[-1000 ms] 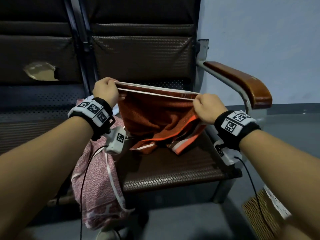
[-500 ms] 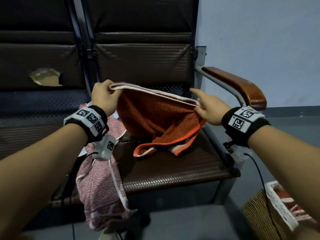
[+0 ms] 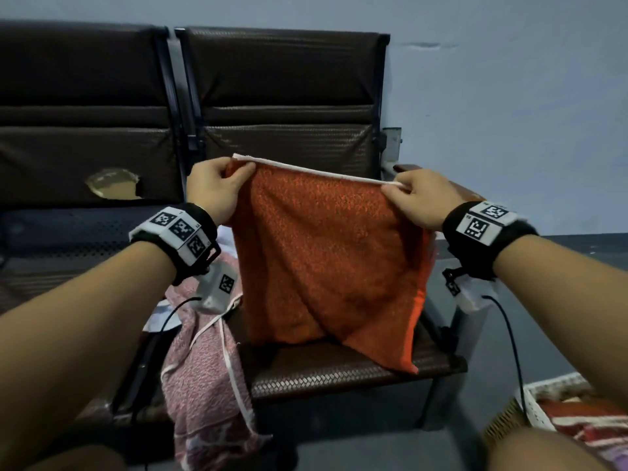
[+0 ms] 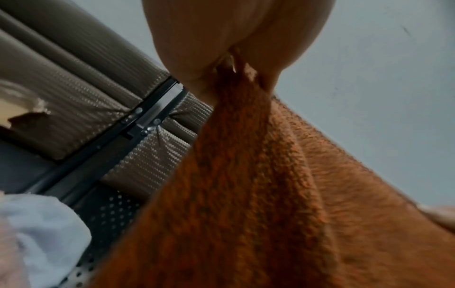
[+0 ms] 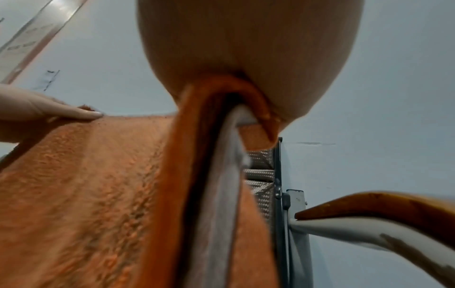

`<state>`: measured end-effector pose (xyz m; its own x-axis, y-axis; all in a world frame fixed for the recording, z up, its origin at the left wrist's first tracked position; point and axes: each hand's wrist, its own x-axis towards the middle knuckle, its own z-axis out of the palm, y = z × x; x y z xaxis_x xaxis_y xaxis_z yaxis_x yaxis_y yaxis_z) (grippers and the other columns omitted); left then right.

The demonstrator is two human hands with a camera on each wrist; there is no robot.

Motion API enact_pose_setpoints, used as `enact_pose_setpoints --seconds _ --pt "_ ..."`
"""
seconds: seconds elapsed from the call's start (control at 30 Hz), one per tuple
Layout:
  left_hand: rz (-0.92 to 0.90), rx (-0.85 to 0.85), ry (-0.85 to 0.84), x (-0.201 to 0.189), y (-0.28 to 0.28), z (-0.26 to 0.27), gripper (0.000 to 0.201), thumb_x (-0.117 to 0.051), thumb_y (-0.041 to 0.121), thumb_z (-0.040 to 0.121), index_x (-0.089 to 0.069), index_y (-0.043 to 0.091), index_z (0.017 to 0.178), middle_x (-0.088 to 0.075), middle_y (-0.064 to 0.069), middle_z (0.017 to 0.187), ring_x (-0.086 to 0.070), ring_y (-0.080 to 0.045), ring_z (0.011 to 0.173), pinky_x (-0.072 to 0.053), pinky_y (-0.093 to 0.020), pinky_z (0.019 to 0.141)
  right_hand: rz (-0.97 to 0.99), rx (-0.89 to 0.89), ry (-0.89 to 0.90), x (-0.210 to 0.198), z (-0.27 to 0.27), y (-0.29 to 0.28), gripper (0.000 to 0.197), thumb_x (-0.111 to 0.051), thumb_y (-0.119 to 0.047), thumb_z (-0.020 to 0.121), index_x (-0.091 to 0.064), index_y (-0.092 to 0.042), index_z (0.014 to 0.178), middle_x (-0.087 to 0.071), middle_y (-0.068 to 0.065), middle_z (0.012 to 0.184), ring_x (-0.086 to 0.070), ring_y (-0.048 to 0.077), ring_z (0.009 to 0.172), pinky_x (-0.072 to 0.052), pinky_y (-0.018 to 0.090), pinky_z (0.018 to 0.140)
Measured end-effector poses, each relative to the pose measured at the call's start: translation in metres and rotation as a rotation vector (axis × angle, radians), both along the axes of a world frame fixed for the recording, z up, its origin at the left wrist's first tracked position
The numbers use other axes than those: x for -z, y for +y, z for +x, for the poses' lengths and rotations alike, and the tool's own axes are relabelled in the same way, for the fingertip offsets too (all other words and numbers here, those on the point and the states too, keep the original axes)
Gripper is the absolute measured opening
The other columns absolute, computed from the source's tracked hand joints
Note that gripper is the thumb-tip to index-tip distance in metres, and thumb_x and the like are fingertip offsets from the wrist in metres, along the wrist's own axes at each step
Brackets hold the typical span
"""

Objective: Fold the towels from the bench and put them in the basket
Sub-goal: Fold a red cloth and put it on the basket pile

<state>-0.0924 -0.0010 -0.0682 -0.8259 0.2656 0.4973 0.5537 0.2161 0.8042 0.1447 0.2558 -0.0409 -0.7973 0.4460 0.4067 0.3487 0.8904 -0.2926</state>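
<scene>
An orange towel with a white hem hangs stretched above the right bench seat, its lower corner touching the seat. My left hand pinches its top left corner; from the left wrist the orange towel falls away from the left hand. My right hand pinches the top right corner, where the right wrist view shows the orange towel doubled with a white edge under my right hand. A wicker basket at the lower right holds a red and white folded cloth.
A pink patterned towel drapes over the seat's front edge on the left. The wooden armrest juts out at the right of the seat. The left backrest has a torn hole. Grey floor lies in front.
Both hands have risen and pulled apart, lifting the orange towel from a slack bundle on the seat into a taut hanging sheet. The head view has tilted upward.
</scene>
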Motion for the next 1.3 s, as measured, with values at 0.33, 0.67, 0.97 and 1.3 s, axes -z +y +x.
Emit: enact_pose_setpoints --seconds 0.33,0.67,0.97,1.3 --pt "0.369 0.165 -0.31 -0.032 0.048 0.075 0.045 -0.066 0.055 0.077 -0.068 0.013 0.059 -0.047 -0.007 0.065 -0.045 -0.019 0.064 -0.035 -0.035 0.063 -0.599 -0.102 0.186 -0.016 -0.038 -0.019 0.048 -0.047 -0.045 0.102 -0.066 -0.006 0.082 -0.057 0.015 0.072 -0.057 0.025 0.066 -0.052 0.043 0.068" --pt "0.124 0.593 -0.322 -0.019 0.06 0.136 0.02 -0.068 0.024 0.083 -0.081 0.009 0.085 -0.077 -0.014 0.088 -0.075 -0.023 0.085 -0.056 -0.03 0.072 -0.938 -0.255 0.079 -0.027 -0.023 -0.061 0.024 -0.053 -0.007 0.093 -0.067 0.0 0.111 -0.069 0.023 0.102 -0.07 0.037 0.092 -0.061 0.042 0.075" --pt "-0.01 0.654 -0.499 -0.025 0.058 0.078 0.049 -0.061 -0.002 0.073 -0.061 0.008 0.12 -0.064 -0.006 0.094 -0.061 -0.015 0.074 -0.048 -0.026 0.061 -0.804 -0.401 -0.101 -0.029 -0.022 -0.047 0.04 -0.047 -0.003 0.094 -0.075 -0.031 0.103 -0.074 0.007 0.103 -0.069 0.023 0.095 -0.054 0.036 0.089" --pt "-0.065 0.398 -0.255 -0.004 0.094 0.031 0.013 -0.071 0.016 0.092 -0.076 0.014 0.103 -0.075 -0.012 0.101 -0.072 -0.027 0.097 -0.058 -0.043 0.09 -0.376 -0.008 -0.217 -0.007 -0.045 0.01 0.015 -0.079 -0.027 0.082 -0.068 -0.023 0.074 -0.065 -0.002 0.067 -0.061 0.013 0.059 -0.052 0.027 0.058"
